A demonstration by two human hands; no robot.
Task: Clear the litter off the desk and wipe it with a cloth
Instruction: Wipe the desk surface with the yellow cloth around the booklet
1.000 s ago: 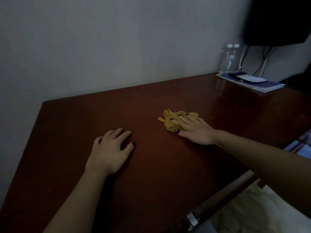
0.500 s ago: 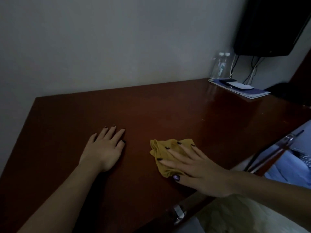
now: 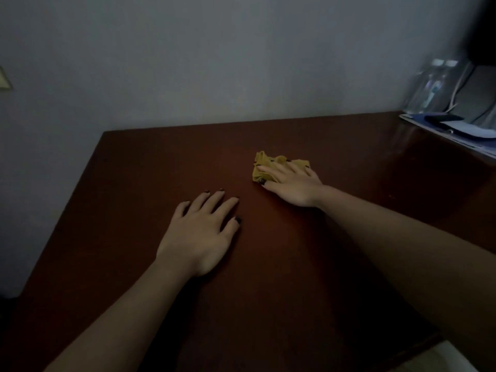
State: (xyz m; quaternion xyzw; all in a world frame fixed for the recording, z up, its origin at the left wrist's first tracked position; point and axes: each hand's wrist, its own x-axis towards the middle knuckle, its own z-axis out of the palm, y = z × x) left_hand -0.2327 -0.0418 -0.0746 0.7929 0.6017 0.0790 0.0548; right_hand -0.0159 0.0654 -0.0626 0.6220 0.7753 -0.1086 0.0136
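Note:
A crumpled yellow cloth point(image 3: 264, 164) lies on the dark red-brown desk point(image 3: 150, 167), a little right of the middle and toward the wall. My right hand point(image 3: 294, 185) presses flat on the cloth with fingers spread, covering its near part. My left hand point(image 3: 200, 232) rests palm down on the bare wood to the left of the cloth and nearer to me, fingers apart, holding nothing. No litter shows on the visible desk top.
At the far right of the desk lie blue and white papers point(image 3: 461, 131) with a dark flat object point(image 3: 442, 119) on top. Clear plastic bottles point(image 3: 434, 87) and cables stand behind them against the wall. The desk's left edge runs along the grey wall.
My right hand has slid the cloth away from the near edge toward the wall. My left hand stays flat on the desk. The view has swung to the left.

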